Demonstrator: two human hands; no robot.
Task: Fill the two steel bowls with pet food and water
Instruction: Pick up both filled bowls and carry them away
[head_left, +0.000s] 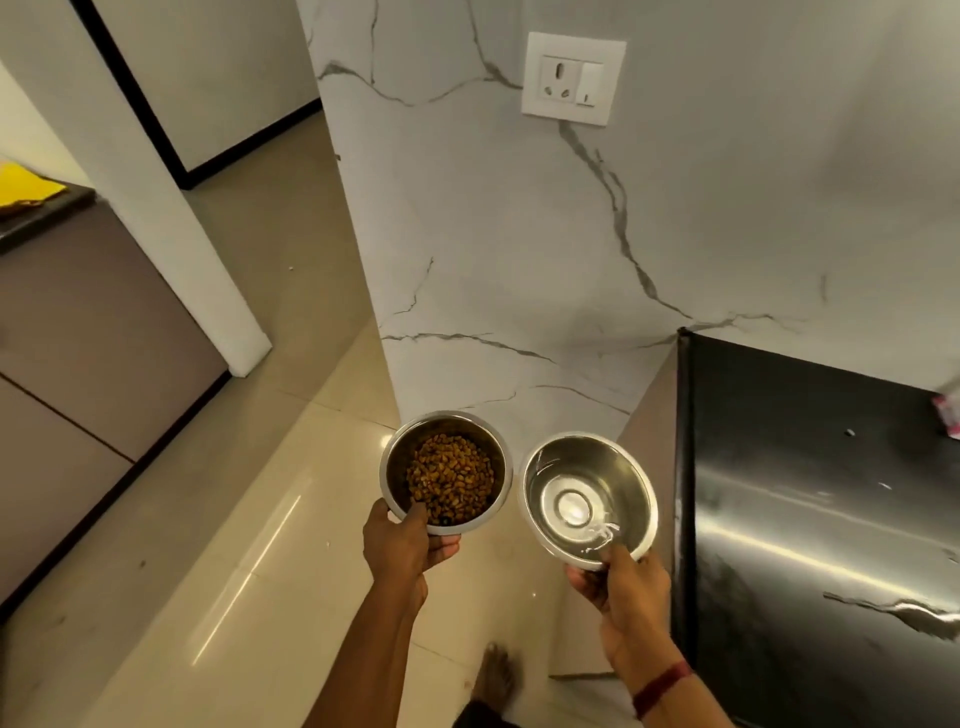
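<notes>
Steel on both sides, and both look filled, so my read is the step now is just carrying them and setting them down. Nearest me, the left hand (402, 545) grips the food bowl (390, 462) at its near edge, thumb hooked over the rim, fingers (444, 544) curled underneath. The pet food (452, 480) sits piled in the bottom. The right hand (626, 582) pinches the water bowl (587, 448) the same way, thumb tip dipping into the water (571, 506).

Both bowls hang above the tiled floor (249, 519), just beside each other, with the black table (805, 493) to the right. The water ripples round that thumb, so I'd keep it level, go slow, and lower both flat near the marble wall (519, 260) further back.
</notes>
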